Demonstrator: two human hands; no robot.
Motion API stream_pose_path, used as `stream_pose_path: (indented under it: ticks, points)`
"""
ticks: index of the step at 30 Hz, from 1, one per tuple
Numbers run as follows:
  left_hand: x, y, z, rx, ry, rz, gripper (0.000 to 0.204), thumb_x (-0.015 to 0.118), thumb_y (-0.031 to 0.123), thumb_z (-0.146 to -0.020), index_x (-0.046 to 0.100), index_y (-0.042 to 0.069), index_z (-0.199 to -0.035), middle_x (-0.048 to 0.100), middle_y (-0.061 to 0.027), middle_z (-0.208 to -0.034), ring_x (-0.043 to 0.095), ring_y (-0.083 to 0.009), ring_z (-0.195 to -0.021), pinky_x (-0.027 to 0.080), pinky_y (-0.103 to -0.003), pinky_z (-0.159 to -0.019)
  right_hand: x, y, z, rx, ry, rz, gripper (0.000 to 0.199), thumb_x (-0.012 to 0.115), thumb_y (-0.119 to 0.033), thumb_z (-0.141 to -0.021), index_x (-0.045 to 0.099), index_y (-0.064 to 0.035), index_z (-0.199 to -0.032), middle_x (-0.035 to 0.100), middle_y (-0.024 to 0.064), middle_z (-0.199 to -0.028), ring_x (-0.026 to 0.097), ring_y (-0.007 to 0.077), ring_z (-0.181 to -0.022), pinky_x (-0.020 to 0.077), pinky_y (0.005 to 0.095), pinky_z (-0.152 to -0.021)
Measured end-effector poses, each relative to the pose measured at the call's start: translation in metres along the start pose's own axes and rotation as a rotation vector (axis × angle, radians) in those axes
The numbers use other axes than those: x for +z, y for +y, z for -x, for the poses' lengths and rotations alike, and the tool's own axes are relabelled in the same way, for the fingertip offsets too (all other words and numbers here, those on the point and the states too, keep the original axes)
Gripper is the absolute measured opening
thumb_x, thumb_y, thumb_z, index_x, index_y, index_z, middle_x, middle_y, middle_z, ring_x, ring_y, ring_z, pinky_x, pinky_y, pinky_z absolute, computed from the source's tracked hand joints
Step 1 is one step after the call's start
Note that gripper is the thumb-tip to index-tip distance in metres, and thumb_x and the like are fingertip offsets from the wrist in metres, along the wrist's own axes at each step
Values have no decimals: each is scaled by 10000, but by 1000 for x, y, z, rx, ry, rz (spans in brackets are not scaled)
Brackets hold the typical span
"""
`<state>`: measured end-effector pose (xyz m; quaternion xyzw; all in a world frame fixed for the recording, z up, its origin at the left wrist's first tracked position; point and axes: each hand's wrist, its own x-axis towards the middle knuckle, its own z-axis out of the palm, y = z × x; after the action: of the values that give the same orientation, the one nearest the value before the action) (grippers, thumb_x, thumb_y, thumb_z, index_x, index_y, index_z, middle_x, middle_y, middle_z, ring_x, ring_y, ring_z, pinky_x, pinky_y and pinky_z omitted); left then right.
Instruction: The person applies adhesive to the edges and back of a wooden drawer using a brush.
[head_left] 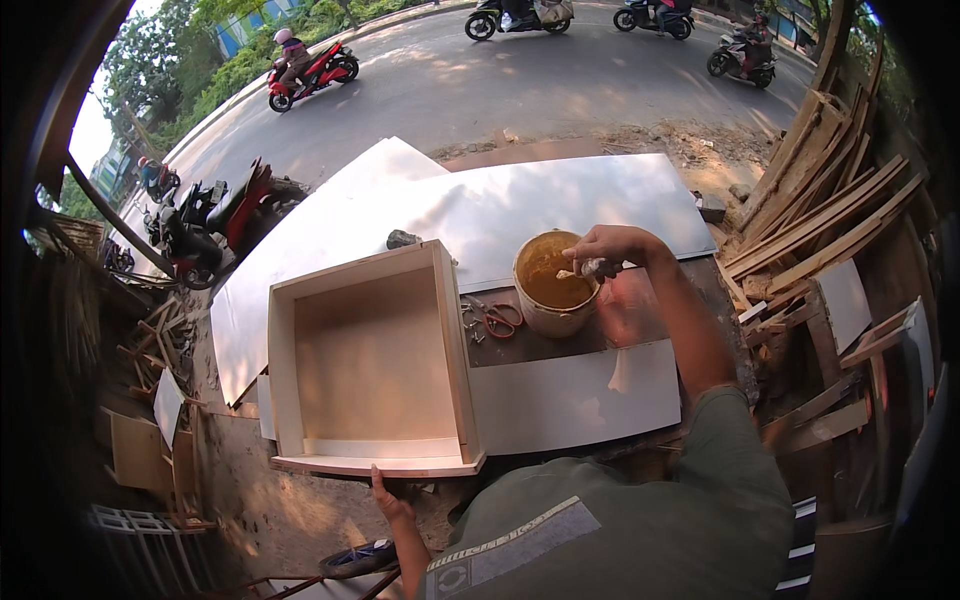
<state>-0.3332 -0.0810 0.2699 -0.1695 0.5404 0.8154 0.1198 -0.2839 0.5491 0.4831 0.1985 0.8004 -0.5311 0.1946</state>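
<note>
A shallow wooden drawer box (375,365) with pale sides lies open side up on the worktable. At its near edge is my left hand (393,507), a finger against the front board and the others mostly hidden beneath; it seems to grip the drawer. Over a round bucket (556,318) with yellow-brown thick stuff inside, my right hand (615,247) closes round a small tool (600,268). The tool's pale tip points into the bucket; its kind is too small to tell. Red-handled scissors or pliers (500,319) and loose bits of metal lie between drawer and bucket.
Large white boards (570,205) cover the far side of the table, and a smaller white panel (580,395) lies nearer me. Wood strips (820,225) are stacked at the right, scraps (160,340) at the left. Motorbikes pass along the road (430,90); one is parked (215,215) far left.
</note>
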Motion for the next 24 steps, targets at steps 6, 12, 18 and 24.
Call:
stream_pose_path:
  ticks: [6,12,18,24]
  points:
    - [-9,-8,-11,7,8,26,679,653,458,-950,496,-6,-1420,602,-125,-1335,607,-282,-1195,487,-414,-1038,14,38,84,-333,107,-378,371,724,-143,-855,641,29,-1173,713,105,-837,660,134,-684,542,263,-621]
    - [-13,7,-8,-53,-67,-27,658,653,440,-951,510,-19,-1399,616,-132,-1303,604,-269,-1199,488,-419,-1037,124,73,66,-520,386,-940,706,638,-27,-788,428,49,-1457,679,142,-953,670,205,-742,571,321,-700]
    - [-42,-4,-29,-46,-22,-21,555,767,403,-872,580,-8,-1196,606,-121,-1169,579,-230,-1118,459,-380,-1017,173,66,44,-445,618,-958,423,622,-148,-967,580,20,-1353,637,79,-835,612,128,-654,493,258,-514]
    - [-40,12,-24,-86,-33,-98,644,765,472,-869,555,-23,-1223,604,-140,-1153,592,-239,-1082,489,-403,-971,168,30,21,-508,649,-854,397,682,-35,-902,445,-21,-1220,653,112,-945,674,168,-693,554,290,-546]
